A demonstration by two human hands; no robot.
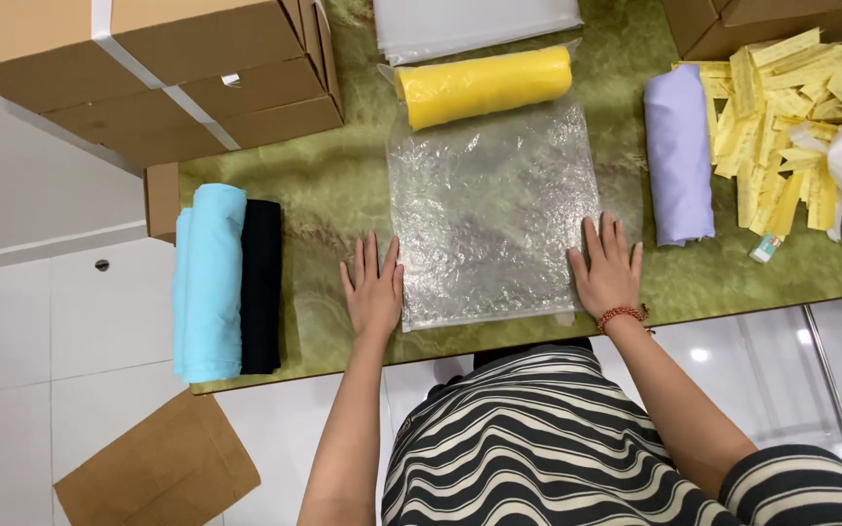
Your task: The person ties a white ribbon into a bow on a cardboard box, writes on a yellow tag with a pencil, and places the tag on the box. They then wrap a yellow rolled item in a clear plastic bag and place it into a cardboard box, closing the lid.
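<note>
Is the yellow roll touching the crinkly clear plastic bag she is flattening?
Touching. The head view shows the yellow roll lying across the far edge of the clear plastic bag, with no gap.

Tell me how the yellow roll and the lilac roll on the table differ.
The yellow roll lies crosswise at the far edge of the clear plastic bag, seemingly wrapped in plastic; the lilac roll lies lengthwise, bare, beside the yellow paper slips. The yellow roll looks slimmer. Both are rolled fabric, untouched by the left hand or right hand.
</note>
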